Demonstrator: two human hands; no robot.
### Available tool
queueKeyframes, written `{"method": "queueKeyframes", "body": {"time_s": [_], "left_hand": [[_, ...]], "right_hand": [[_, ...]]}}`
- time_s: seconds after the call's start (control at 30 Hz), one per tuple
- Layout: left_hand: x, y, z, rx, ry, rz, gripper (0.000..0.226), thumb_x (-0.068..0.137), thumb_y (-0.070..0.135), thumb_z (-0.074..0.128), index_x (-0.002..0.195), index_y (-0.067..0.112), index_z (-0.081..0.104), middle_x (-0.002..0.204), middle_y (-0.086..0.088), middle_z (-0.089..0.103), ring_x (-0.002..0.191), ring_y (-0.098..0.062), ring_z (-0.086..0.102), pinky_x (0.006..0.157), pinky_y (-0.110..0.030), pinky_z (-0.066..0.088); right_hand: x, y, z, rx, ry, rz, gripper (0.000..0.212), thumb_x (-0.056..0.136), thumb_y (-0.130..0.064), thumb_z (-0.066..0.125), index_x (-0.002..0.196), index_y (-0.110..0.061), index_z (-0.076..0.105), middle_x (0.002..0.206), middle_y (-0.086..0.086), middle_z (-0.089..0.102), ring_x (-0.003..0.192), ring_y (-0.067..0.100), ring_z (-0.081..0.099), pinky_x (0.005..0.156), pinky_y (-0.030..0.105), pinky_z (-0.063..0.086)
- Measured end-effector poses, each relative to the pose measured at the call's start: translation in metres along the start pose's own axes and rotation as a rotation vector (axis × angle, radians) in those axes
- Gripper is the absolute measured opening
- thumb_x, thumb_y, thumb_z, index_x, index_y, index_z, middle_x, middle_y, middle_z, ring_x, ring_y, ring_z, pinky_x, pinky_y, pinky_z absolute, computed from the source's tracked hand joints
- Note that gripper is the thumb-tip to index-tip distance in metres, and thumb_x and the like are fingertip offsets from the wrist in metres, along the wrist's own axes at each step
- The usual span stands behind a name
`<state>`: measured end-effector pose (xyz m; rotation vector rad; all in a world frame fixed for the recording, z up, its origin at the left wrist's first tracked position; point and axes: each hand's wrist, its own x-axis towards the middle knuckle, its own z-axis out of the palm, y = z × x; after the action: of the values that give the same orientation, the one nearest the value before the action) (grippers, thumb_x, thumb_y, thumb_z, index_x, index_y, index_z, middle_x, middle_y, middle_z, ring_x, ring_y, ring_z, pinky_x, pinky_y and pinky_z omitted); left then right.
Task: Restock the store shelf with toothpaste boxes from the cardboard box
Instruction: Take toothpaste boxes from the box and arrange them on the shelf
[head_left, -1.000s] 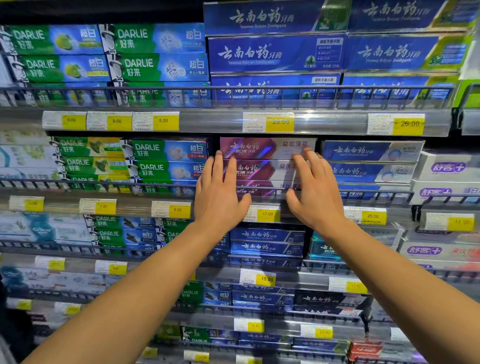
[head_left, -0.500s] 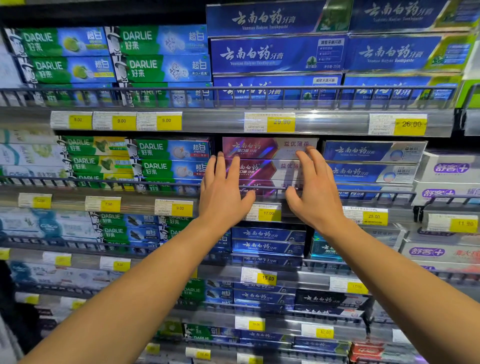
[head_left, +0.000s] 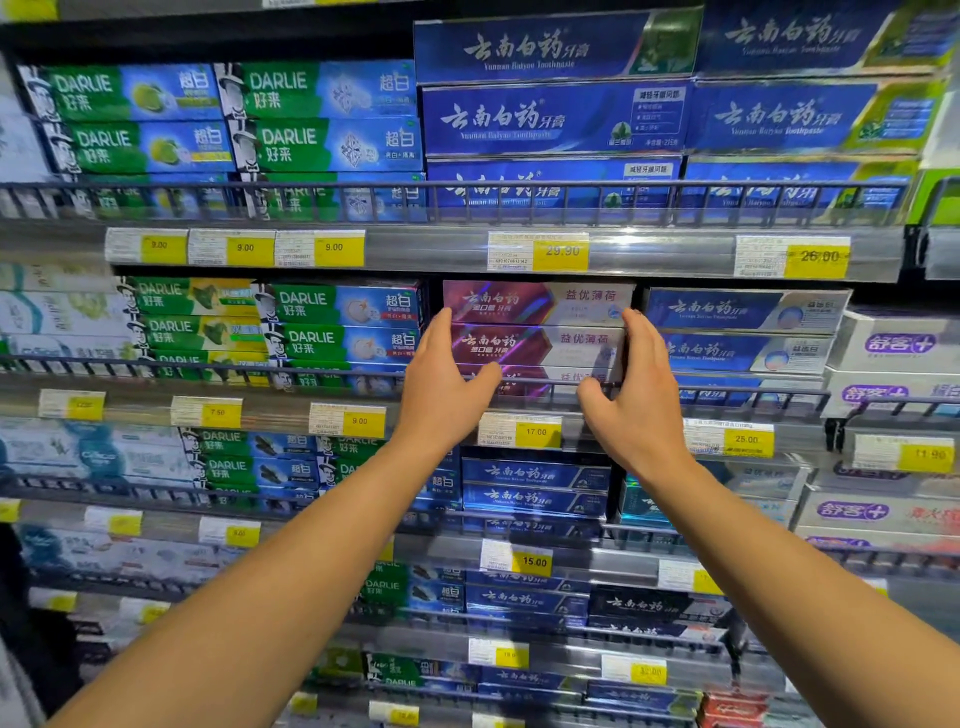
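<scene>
Head view, left hand: the left hand (head_left: 441, 387) reaches up from a bare forearm that runs from the lower left of the frame. Its fingers are straight and together, laid along the left end of the pink toothpaste boxes (head_left: 535, 332), with the thumb spread out to the right, in front of the lowest box.

Head view, right hand: the right hand (head_left: 636, 395) mirrors it, with the forearm coming from the lower right. Its fingers lie straight against the right end of the same stack, and the thumb points left toward the other thumb. Neither hand curls round a box; both press flat against the sides.

Head view, task boxes: 3 pink boxes lie stacked on the second shelf (head_left: 311, 410) from the top, behind its wire front rail (head_left: 208, 371), the lowest partly hidden by the rail. They sit between the 2 hands, above a yellow price tag (head_left: 535, 432) reading 17.00.

Head view, neighbours: green DARLIE boxes (head_left: 337, 325) stand just left of the stack, and blue and white boxes (head_left: 737, 332) just right of it. Large blue boxes (head_left: 556, 117) fill the shelf above.

Head view, cardboard box: out of frame.
</scene>
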<state>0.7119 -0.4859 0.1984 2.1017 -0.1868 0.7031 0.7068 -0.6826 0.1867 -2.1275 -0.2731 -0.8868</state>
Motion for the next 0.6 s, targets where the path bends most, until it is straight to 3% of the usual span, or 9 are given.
{"method": "queueKeyframes", "body": {"time_s": [0.17, 0.3, 0.47, 0.53, 0.6], "left_hand": [[0.009, 0.003, -0.001, -0.133, -0.009, -0.142, 0.083, 0.087, 0.037, 0.063, 0.152, 0.018, 0.015, 0.153, -0.001, 0.033, 0.139, -0.020, 0.033, 0.110, -0.038, 0.031], [0.016, 0.002, -0.004, -0.272, -0.037, -0.255, 0.086, 0.078, 0.044, 0.065, 0.150, 0.022, 0.023, 0.149, 0.002, 0.040, 0.132, -0.019, 0.043, 0.109, -0.045, 0.036], [0.021, 0.006, -0.008, -0.399, -0.053, -0.295, 0.079, 0.075, 0.034, 0.068, 0.145, 0.018, 0.035, 0.126, 0.008, 0.058, 0.112, -0.012, 0.057, 0.103, -0.041, 0.044], [0.021, 0.006, -0.010, -0.445, -0.069, -0.305, 0.072, 0.079, 0.028, 0.068, 0.144, 0.018, 0.038, 0.118, 0.011, 0.061, 0.107, -0.010, 0.059, 0.100, -0.038, 0.045], [0.023, 0.004, -0.012, -0.473, -0.079, -0.325, 0.071, 0.081, 0.026, 0.068, 0.144, 0.017, 0.038, 0.127, 0.004, 0.059, 0.112, -0.014, 0.058, 0.102, -0.040, 0.044]], "right_hand": [[0.003, -0.001, 0.003, 0.111, -0.013, 0.204, 0.078, 0.077, -0.038, 0.054, 0.147, -0.025, 0.024, 0.147, -0.003, 0.043, 0.132, 0.018, 0.043, 0.107, 0.045, 0.040], [0.008, -0.005, 0.001, 0.181, -0.014, 0.249, 0.075, 0.079, -0.035, 0.053, 0.147, -0.024, 0.026, 0.140, -0.006, 0.050, 0.125, 0.015, 0.049, 0.104, 0.042, 0.042], [0.015, -0.008, -0.001, 0.298, 0.006, 0.303, 0.036, 0.081, -0.018, 0.056, 0.111, -0.037, 0.052, 0.102, -0.023, 0.062, 0.094, 0.002, 0.060, 0.085, 0.032, 0.050], [0.017, -0.007, -0.001, 0.335, 0.010, 0.322, 0.043, 0.079, -0.020, 0.057, 0.121, -0.030, 0.054, 0.109, -0.015, 0.065, 0.098, 0.007, 0.062, 0.088, 0.037, 0.051], [0.018, -0.008, -0.001, 0.355, 0.006, 0.328, 0.052, 0.080, -0.020, 0.057, 0.131, -0.025, 0.050, 0.116, -0.010, 0.064, 0.102, 0.009, 0.062, 0.091, 0.038, 0.051]]}}
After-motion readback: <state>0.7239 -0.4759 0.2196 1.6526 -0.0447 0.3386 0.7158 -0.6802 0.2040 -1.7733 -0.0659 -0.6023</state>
